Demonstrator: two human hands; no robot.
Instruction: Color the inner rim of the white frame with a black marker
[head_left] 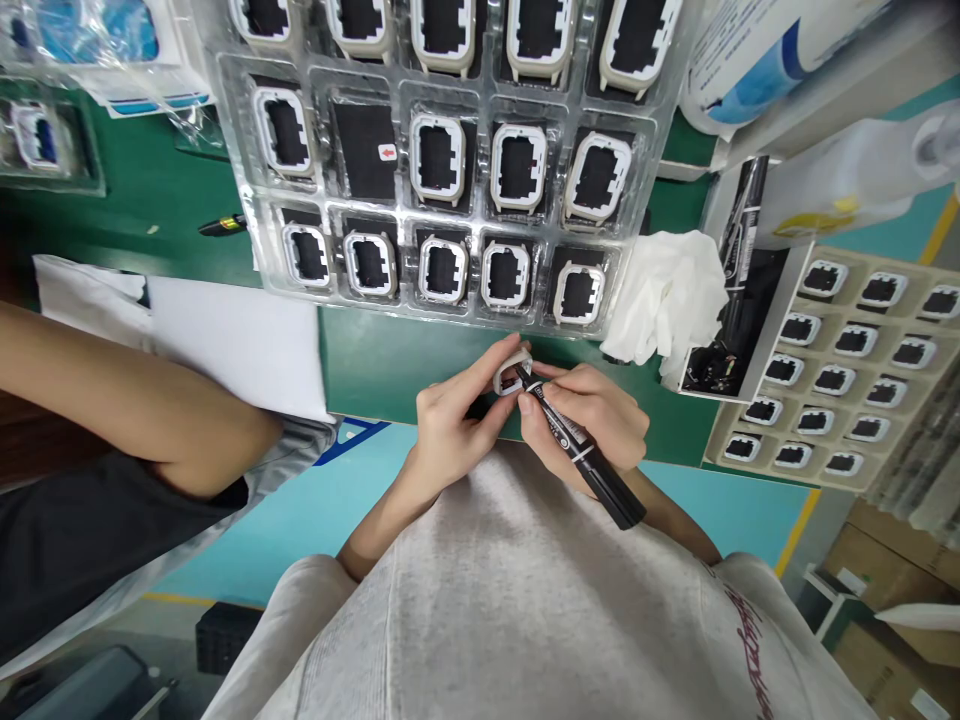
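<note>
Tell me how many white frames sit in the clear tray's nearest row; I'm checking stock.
5, left to right: first frame, second frame, third frame, fourth frame, fifth frame, one per pocket. None seems hidden there; the left hand holds another frame.

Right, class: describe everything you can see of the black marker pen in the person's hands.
The black marker pen is a slim plastic barrel with white print and a white ring. The right hand grips it tilted, cap end toward the body. Its tip touches the small white plastic frame pinched in the left hand, by the green table edge.

left hand [450,425] pinching, right hand [592,420] gripping, hands touching
</note>
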